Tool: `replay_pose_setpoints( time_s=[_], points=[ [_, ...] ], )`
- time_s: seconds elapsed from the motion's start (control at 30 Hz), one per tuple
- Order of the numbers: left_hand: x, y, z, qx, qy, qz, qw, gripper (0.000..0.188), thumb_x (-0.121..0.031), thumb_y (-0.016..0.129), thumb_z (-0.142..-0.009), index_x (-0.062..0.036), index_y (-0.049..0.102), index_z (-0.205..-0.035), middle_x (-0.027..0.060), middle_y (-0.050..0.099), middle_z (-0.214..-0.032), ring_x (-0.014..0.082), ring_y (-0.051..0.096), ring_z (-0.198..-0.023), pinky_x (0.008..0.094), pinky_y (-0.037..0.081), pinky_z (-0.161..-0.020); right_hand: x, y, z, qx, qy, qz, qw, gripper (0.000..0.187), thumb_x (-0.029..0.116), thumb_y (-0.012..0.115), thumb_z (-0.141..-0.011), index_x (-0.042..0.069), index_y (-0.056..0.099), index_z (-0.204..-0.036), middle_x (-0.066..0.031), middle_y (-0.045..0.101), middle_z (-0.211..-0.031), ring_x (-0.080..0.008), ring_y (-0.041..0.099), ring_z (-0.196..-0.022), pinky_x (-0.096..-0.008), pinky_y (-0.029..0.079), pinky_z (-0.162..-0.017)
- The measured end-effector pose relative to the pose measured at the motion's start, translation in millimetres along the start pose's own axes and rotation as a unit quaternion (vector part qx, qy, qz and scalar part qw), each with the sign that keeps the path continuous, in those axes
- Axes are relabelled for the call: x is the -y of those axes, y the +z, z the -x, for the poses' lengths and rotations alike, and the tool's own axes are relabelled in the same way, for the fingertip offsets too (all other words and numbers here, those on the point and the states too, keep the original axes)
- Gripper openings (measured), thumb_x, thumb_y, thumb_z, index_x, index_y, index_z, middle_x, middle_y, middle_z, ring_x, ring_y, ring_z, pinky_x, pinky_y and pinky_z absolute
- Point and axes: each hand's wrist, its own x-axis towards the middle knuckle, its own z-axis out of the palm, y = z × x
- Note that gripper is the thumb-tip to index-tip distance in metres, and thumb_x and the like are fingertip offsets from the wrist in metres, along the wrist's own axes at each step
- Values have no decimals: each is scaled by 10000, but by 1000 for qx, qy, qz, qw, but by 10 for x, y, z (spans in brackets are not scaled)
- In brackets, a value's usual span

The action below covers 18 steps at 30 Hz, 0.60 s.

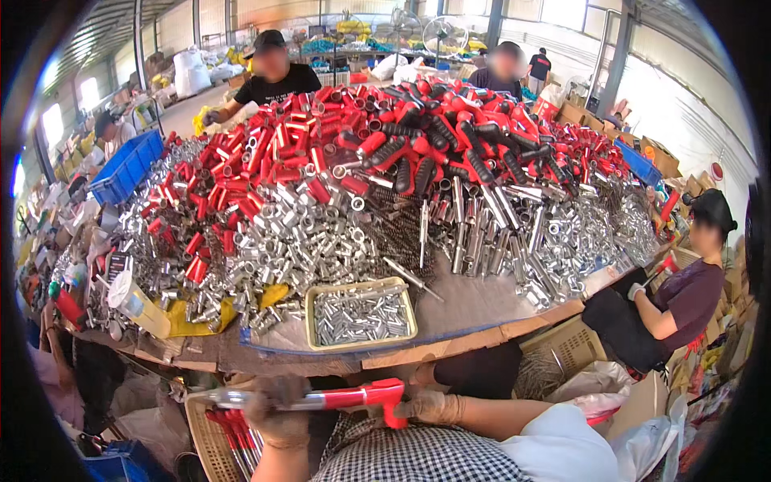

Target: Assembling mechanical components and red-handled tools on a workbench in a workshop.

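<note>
Red plastic and polished metal, joined end to end in a slender tubular tool (pixel 345 398), held level in front of the black-and-white gingham garment (pixel 418 459), below the near edge of the work table (pixel 482 296). Wrapped around its silvery tube (pixel 234 398) near the left end: left hand (pixel 279 414), closed, dull brown-grey like a soiled glove, slightly blurred. Closed in on the glossy red elbow (pixel 384 392) at the other end: right hand (pixel 436 407), fingertips partly hidden, a wrinkled tan cuff (pixel 456 410) at the wrist.

Just beyond, on the table, a cream plastic basket (pixel 361 345) with rounded corners, filled with small, smooth metal pins (pixel 357 317). To its left, crumpled yellow cloth (pixel 213 315) and a translucent plastic jug (pixel 144 308), tilted. Behind, heaped high: knobbly silver sockets (pixel 309 241); glossy red sleeves (pixel 257 149), hollow and cylindrical; ribbed black-and-red grips (pixel 438 132); a dark, wiry mass (pixel 393 229), too fine to tell apart; straight, shiny steel tubes (pixel 470 241). At the lower left, beside the left forearm (pixel 285 459), a tan perforated plastic basket (pixel 197 426) with red-and-silver shafts (pixel 241 434) inside. At the right, a co-worker (pixel 687 305) in a dark maroon shirt, one gloved hand (pixel 636 291) around a red-headed tool (pixel 665 266). At the far left of the heap, a blue plastic crate (pixel 128 167), straight-walled and tilted.
</note>
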Motion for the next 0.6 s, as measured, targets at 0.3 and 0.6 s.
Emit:
replay_pose_setpoints(
  time_s=[0.3,0.6],
  points=[
    [1345,-1048,336,-211,-550,78,804,519,-421,468,-943,-53,476,-1309,165,493,-1329,333,511,-1168,474,423,-1002,185,-382,521,-277,236,-189,912,357,100,662,-793,-52,566,-1101,-121,638,-848,-207,636,-752,-344,541,-722],
    [3161,-1658,726,-141,-667,22,731,288,-292,548,-935,-79,628,-1112,116,678,-1002,254,646,-916,422,530,-798,-534,-684,417,-484,248,-195,816,200,93,633,-782,-2,610,-956,-83,599,-743,-216,600,-693,-336,525,-683]
  ],
)
